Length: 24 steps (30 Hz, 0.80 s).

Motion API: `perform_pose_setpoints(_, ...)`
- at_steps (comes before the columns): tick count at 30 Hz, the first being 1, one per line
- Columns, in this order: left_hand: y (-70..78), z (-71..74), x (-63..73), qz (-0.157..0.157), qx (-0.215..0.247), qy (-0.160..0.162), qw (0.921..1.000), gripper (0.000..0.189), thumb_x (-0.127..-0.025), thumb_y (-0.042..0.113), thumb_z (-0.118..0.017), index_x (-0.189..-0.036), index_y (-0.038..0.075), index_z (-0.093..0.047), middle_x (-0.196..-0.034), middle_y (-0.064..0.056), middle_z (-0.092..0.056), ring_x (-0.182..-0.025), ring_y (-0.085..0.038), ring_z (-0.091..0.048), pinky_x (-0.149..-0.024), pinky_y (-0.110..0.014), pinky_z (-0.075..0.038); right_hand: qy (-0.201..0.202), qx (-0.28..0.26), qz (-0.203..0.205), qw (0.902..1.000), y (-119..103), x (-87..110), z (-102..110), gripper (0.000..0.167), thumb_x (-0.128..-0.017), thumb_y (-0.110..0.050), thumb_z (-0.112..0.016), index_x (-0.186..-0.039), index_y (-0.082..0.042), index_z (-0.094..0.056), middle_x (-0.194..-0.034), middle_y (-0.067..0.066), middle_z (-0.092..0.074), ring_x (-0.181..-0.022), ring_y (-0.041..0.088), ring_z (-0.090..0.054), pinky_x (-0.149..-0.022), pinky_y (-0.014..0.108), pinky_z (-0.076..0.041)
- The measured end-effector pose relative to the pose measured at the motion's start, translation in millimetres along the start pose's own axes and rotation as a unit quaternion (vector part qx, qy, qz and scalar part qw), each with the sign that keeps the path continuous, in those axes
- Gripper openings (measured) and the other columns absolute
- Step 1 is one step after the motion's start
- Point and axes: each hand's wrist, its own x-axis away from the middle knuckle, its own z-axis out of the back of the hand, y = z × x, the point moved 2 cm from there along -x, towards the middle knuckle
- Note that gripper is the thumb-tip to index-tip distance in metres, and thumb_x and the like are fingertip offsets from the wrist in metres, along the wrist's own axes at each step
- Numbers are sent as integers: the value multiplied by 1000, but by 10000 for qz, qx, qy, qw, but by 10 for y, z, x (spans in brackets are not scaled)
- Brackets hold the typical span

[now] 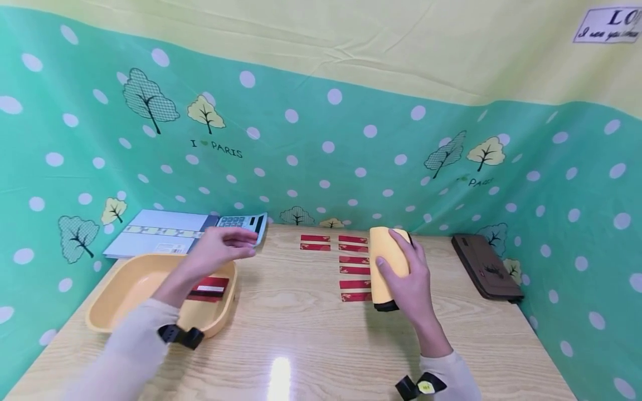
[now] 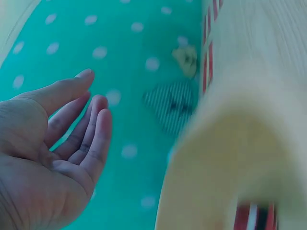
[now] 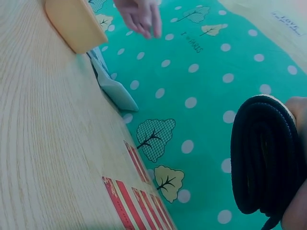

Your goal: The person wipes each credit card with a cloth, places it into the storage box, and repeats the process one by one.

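Note:
My right hand [image 1: 413, 281] grips a rolled-up sheet [image 1: 380, 250], yellow outside with black edges, and holds it upright over the table's right half. In the right wrist view the end of this roll [image 3: 264, 158] shows black, tightly wound layers and a short black cord below. My left hand [image 1: 218, 250] hovers over the right back rim of a pale orange basin [image 1: 220, 323], thumb apart from loosely bent fingers. Nothing lies in that hand, as the left wrist view confirms. Inside the basin is a red card [image 1: 210, 285] with white and black stripes, partly covered by the left forearm.
Several red strips [image 1: 353, 260] with gold marks lie in rows left of the roll. Behind the basin are a light blue folder [image 1: 150, 236] and a blue calculator [image 1: 233, 221]. A brown zipped case [image 1: 486, 267] rests at the right. Green dotted cloth [image 1: 311, 122] walls the table.

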Motion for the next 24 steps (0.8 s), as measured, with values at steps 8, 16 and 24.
perform_pose_setpoints(8,252,-685,-642,-194,-58,-557,9982,41,-89,13,-81,-129,10,-71,-119,-13,-74,-105,-21,-70,-92,-32,-63,56,17,15,10000,43,-24,49,59,-93,-20,-77,-146,-35,-57,-142,10,-48,-98,25,-56,-73,25,-56)
perform_pose_setpoints(16,78,-968,-1082,181,-227,-441,9986,42,-90,12,-79,-131,11,-70,-126,-14,-70,-112,-24,-66,-97,-38,-60,86,48,-91,9999,111,-81,102,58,-94,-22,-77,-147,-36,-56,-145,9,-47,-103,23,-54,-77,27,-54)
perform_pose_setpoints(24,-232,-1135,-1297,472,435,-218,9977,55,-93,15,-76,-144,11,-59,-150,-16,-56,-133,-32,-54,-114,-47,-51,19,64,-176,9998,147,-87,84,58,-94,-22,-76,-147,-37,-56,-143,9,-47,-101,23,-55,-76,27,-55)
